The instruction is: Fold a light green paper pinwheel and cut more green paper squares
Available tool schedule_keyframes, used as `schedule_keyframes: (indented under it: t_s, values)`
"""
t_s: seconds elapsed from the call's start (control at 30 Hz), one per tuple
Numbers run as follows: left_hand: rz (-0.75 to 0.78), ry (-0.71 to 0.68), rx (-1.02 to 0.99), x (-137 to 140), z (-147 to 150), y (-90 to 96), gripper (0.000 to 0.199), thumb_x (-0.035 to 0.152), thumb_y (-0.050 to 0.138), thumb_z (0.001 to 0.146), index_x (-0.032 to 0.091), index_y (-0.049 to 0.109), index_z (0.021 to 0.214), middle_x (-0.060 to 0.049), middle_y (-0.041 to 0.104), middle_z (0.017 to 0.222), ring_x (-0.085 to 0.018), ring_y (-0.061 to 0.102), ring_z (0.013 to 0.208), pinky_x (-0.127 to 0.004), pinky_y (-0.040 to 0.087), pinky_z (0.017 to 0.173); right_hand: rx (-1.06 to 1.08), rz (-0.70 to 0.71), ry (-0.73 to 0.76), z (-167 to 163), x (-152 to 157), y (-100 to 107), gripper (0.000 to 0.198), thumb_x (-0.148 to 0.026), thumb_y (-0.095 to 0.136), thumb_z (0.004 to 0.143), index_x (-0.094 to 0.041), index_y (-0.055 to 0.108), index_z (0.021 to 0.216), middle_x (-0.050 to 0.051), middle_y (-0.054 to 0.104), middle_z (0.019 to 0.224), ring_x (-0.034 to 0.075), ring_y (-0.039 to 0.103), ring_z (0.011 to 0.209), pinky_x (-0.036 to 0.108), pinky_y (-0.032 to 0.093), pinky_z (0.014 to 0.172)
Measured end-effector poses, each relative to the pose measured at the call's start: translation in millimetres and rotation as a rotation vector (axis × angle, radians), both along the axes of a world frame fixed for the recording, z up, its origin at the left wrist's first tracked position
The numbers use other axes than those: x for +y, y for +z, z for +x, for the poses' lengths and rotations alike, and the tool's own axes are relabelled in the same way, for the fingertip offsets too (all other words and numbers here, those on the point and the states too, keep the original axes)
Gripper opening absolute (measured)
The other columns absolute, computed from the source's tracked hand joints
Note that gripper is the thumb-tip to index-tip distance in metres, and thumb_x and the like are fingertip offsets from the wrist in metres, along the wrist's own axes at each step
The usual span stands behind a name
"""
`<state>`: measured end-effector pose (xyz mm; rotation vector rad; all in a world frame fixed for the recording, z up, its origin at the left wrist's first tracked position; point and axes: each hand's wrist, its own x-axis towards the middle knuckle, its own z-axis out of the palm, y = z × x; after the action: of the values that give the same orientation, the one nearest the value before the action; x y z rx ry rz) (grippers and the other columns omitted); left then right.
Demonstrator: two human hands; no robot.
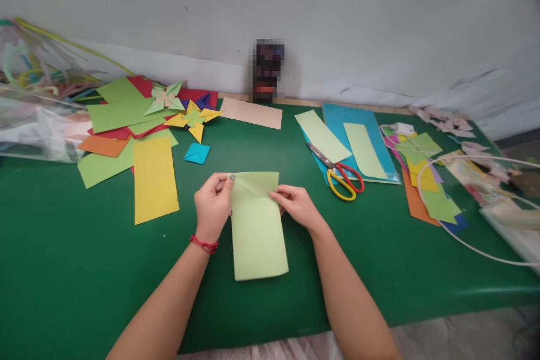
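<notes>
Your left hand (213, 205) pinches the far left corner of a pale green sheet (259, 236), and your right hand (299, 205) grips its right edge just short of the far right corner, the two hands apart with the paper between them. Its long axis runs almost straight away from you over the green table (371, 270), one short edge toward the wall (169, 22), the other toward you. Scissors (331, 165) lie to the right, a yellow sheet (155, 180) to the left.
</notes>
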<state>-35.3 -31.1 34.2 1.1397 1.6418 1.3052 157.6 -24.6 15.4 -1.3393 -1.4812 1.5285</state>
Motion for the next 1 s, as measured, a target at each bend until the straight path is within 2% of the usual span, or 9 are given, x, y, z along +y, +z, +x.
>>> schedule_keyframes:
  t_s: [0.07, 0.13, 0.23, 0.4, 0.53, 0.63, 0.83, 0.9, 1.0]
  values:
    - [0.016, 0.026, -0.019, 2, -3, -1.8, 0.019, 0.037, 0.055, 0.078, 0.019, 0.057, 0.075, 0.008, 0.049, 0.045, -0.005, 0.037, 0.028, -0.018, 0.030, 0.030, 0.063, -0.072, 0.035, -1, 0, -1, 0.021, -0.039, 0.056, 0.077, -0.018, 0.060, 0.075, -0.001, 0.058, 0.058, 0.014, 0.058, 0.051, 0.026, 0.048, 0.050]
    - [0.023, 0.039, -0.029, 5, -5, -3.1, 0.019, 0.037, 0.055, 0.078, 0.019, 0.057, 0.076, 0.008, 0.048, 0.045, -0.005, 0.036, 0.027, -0.018, 0.029, 0.030, 0.047, -0.066, 0.013, -1, 1, -1, 0.022, -0.039, 0.056, 0.076, -0.018, 0.060, 0.076, -0.001, 0.059, 0.057, 0.014, 0.059, 0.050, 0.027, 0.049, 0.052]
    - [0.030, 0.050, -0.026, 7, -5, -4.9, 0.019, 0.037, 0.055, 0.078, 0.018, 0.057, 0.075, 0.008, 0.048, 0.044, -0.005, 0.036, 0.026, -0.019, 0.029, 0.030, -0.010, 0.006, -0.038, -1, 2, -3, 0.023, -0.040, 0.057, 0.075, -0.017, 0.059, 0.072, -0.001, 0.057, 0.056, 0.012, 0.056, 0.049, 0.025, 0.048, 0.052]
    - [0.056, 0.100, -0.072, 8, -3, -8.3, 0.018, 0.036, 0.056, 0.077, 0.018, 0.057, 0.074, 0.008, 0.045, 0.042, -0.005, 0.035, 0.027, -0.018, 0.028, 0.030, 0.015, 0.082, -0.023, -2, 3, -8, 0.023, -0.040, 0.051, 0.079, -0.018, 0.055, 0.078, -0.002, 0.054, 0.062, 0.012, 0.052, 0.057, 0.024, 0.045, 0.053]
    - [0.066, 0.126, -0.110, 9, -4, -10.6, 0.019, 0.036, 0.056, 0.077, 0.018, 0.056, 0.075, 0.009, 0.045, 0.042, -0.004, 0.034, 0.027, -0.018, 0.026, 0.030, -0.148, 0.231, -0.064, -6, 2, -7, 0.022, -0.038, 0.044, 0.084, -0.019, 0.051, 0.077, -0.005, 0.043, 0.054, 0.010, 0.042, 0.051, 0.022, 0.036, 0.051]
    - [0.079, 0.145, -0.117, 10, -5, -12.8, 0.019, 0.036, 0.057, 0.077, 0.017, 0.056, 0.076, 0.008, 0.046, 0.044, -0.004, 0.035, 0.027, -0.018, 0.025, 0.030, -0.235, 0.315, -0.091, -8, 1, -8, 0.021, -0.037, 0.043, 0.085, -0.019, 0.052, 0.079, -0.004, 0.046, 0.055, 0.010, 0.041, 0.051, 0.023, 0.034, 0.053]
    - [0.066, 0.187, -0.104, 13, -9, -15.8, 0.021, 0.038, 0.056, 0.077, 0.017, 0.056, 0.078, 0.008, 0.046, 0.046, -0.004, 0.035, 0.027, -0.018, 0.027, 0.029, -0.007, 0.102, 0.040, -6, 1, -14, 0.021, -0.037, 0.050, 0.080, -0.019, 0.051, 0.091, -0.001, 0.056, 0.070, 0.013, 0.054, 0.060, 0.024, 0.042, 0.055]
    - [0.077, 0.174, -0.108, 13, -9, -15.6, 0.021, 0.038, 0.056, 0.077, 0.017, 0.055, 0.077, 0.009, 0.043, 0.043, -0.004, 0.034, 0.027, -0.017, 0.026, 0.029, -0.011, 0.138, 0.031, -6, 2, -13, 0.022, -0.038, 0.052, 0.079, -0.018, 0.053, 0.088, 0.000, 0.057, 0.075, 0.013, 0.054, 0.065, 0.024, 0.042, 0.058]
    - [0.092, 0.149, -0.117, 13, -9, -15.2, 0.020, 0.037, 0.056, 0.077, 0.017, 0.055, 0.076, 0.010, 0.041, 0.039, -0.004, 0.033, 0.027, -0.017, 0.024, 0.029, -0.093, 0.218, 0.047, -6, 4, -11, 0.026, -0.041, 0.047, 0.083, -0.017, 0.057, 0.077, -0.002, 0.052, 0.066, 0.011, 0.047, 0.060, 0.022, 0.036, 0.057]
